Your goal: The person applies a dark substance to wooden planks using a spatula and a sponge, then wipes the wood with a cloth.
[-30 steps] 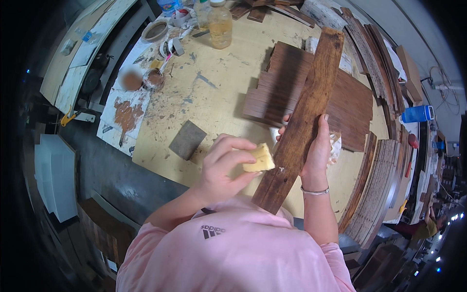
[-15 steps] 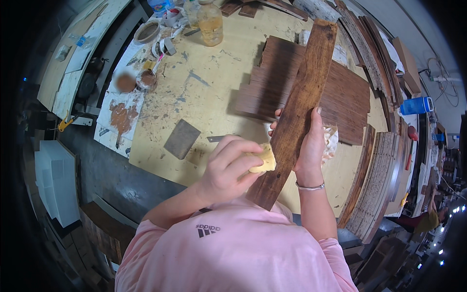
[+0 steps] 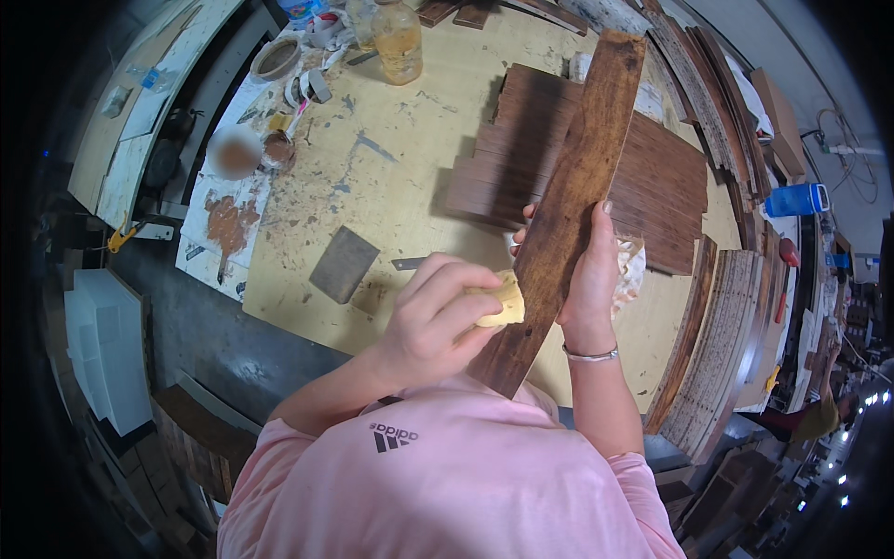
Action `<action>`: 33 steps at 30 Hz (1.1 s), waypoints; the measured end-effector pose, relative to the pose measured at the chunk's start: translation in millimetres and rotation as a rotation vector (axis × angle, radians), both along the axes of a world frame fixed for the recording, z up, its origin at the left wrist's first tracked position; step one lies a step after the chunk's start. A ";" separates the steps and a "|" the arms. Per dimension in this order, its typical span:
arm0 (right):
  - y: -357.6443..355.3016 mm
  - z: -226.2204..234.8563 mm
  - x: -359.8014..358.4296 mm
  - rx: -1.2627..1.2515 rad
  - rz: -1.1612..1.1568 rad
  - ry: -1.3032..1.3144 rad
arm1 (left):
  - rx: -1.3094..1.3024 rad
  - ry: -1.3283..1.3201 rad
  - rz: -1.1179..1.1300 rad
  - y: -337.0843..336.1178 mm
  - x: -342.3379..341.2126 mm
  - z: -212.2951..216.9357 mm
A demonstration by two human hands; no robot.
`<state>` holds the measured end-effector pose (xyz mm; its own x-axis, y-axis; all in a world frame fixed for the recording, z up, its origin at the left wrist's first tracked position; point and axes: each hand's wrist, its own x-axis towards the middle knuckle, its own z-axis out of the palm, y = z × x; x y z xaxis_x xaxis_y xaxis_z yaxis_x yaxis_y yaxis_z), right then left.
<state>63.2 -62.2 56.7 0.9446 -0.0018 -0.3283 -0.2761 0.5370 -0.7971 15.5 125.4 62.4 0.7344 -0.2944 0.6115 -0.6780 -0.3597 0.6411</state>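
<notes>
Left hand raised before the chest, fingers curled and pinched closed around a small pale pad, knuckles turned upward, forearm rising from lower left. Right hand held upright just beside it, palm and thumb wrapped around the far edge of a long dark plank, fingertips showing at its near edge. Right wrist ringed by a thin bracelet, forearm nearly vertical.
</notes>
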 end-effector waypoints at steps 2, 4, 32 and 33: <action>2.4 0.7 0.3 0.019 -0.040 -0.002 | 0.005 0.003 0.002 1.3 -0.4 -0.5; 3.1 0.6 0.9 0.038 -0.062 0.000 | -0.005 0.000 0.013 1.8 -0.9 -0.5; 0.9 0.6 -1.8 0.000 -0.046 0.000 | 0.014 0.028 0.006 2.0 -0.3 -1.1; 1.9 2.1 -1.5 0.010 -0.067 0.003 | 0.018 0.027 0.017 3.7 0.0 -2.3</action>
